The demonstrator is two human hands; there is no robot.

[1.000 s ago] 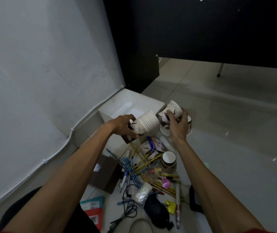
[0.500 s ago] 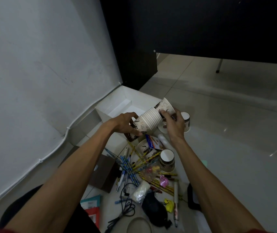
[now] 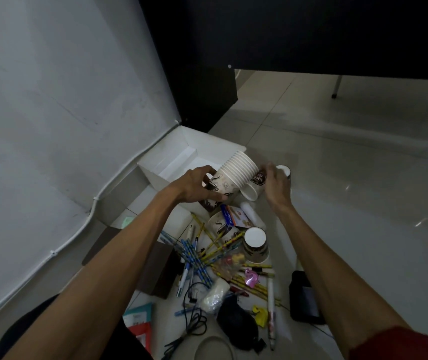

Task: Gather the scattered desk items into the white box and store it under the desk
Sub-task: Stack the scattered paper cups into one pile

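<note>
1. Head view: your left hand (image 3: 197, 184) grasps the stack of paper cups (image 3: 236, 172), tilted just above the near corner of the white box (image 3: 155, 175), which sits on the floor (image 3: 350, 178) against the wall (image 3: 52, 100).
2. Your right hand (image 3: 276, 184) touches a single cup (image 3: 255, 181) at the stack's rim end; blur hides whether it clasps it.
3. Pencils (image 3: 220, 245) and an upturned cup (image 3: 255, 245) lie nearer you.

Blurred right fingers (image 3: 269, 169), perhaps on a cup (image 3: 252, 188)

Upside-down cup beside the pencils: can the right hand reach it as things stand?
Probably yes: the upside-down cup stands uncovered beside the right forearm; the right hand need only draw back.
</note>
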